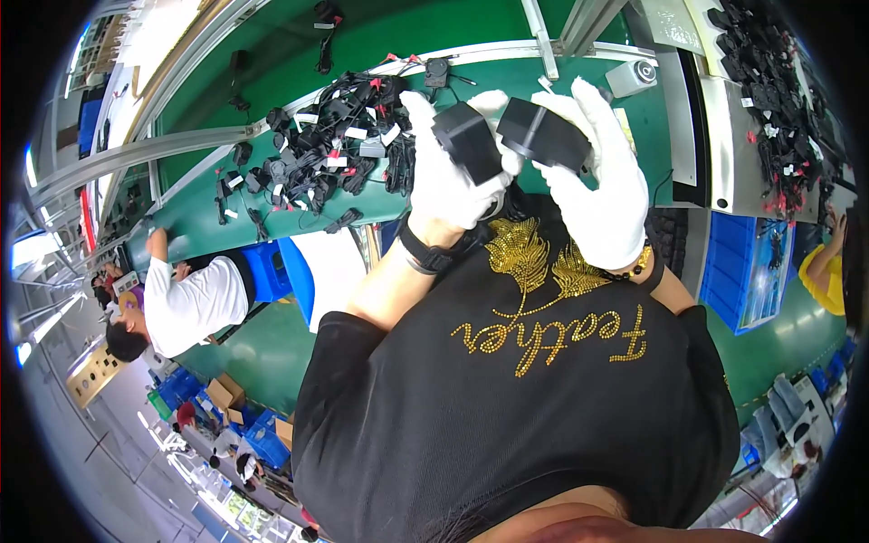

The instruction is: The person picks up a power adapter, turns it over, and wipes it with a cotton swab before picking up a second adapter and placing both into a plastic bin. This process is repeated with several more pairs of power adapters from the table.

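Green bench (507,77), left hand (448,172) gripping black adapter (469,140)

the scene was bright and evenly lit, glare whitened the far-left windows, and fisheye bending with black corners warped the rim.

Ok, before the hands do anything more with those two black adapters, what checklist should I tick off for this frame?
1. Left hand grips a black adapter: ok.
2. Right hand grips a second black adapter: ok.
3. Both hands wear white gloves: ok.
4. The two adapters are apart, not touching: ok, a narrow gap shows.
5. Pile of cabled adapters lies on the green bench, away from the hands: ok.
6. Adapter cables free of tangles: cannot tell, hidden behind the hands.
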The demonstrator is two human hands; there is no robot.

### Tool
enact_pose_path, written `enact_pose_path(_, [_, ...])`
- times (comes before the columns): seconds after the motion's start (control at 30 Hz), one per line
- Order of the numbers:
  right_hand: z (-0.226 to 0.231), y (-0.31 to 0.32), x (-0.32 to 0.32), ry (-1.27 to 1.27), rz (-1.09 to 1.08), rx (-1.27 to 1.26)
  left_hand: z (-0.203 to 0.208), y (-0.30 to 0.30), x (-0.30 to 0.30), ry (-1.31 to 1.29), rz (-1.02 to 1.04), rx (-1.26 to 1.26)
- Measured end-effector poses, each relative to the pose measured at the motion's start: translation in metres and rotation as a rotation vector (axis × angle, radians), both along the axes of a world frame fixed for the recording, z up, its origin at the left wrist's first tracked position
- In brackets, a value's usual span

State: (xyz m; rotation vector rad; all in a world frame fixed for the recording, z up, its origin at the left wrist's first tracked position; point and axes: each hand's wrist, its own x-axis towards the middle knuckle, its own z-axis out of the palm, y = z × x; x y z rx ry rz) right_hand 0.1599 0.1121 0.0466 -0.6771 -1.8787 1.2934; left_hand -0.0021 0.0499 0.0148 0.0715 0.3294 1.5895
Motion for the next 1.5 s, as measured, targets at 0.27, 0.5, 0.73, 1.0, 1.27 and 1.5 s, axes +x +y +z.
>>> enact_pose_path(0.27, [-0.003, -0.004, 0.000, 0.051, 0.029, -0.137, 0.000, -0.004, 0.012, 0.403, 0.182, 0.067])
enact_pose_path(0.5, [-0.011, -0.004, -0.002, 0.013, 0.093, -0.118, 0.008, -0.009, 0.007, 0.910, 0.192, 0.020])
enact_pose_path(0.73, [-0.003, -0.004, -0.001, 0.349, 0.320, -0.572, 0.007, -0.009, 0.014, 1.361, 0.334, 0.125])
enact_pose_path(1.0, [-0.008, -0.013, -0.019, 0.161, 0.016, -0.278, 0.004, -0.009, 0.025, 1.014, 0.295, 0.183])
enact_pose_path(1.27, [-0.014, -0.008, -0.019, 0.176, -0.010, -0.196, -0.001, -0.008, 0.021, 1.505, 0.353, 0.059])
enact_pose_path(1.5, [0.004, 0.002, -0.009, 0.146, 0.078, -0.235, 0.006, 0.000, 0.026, 1.216, 0.443, 0.098])
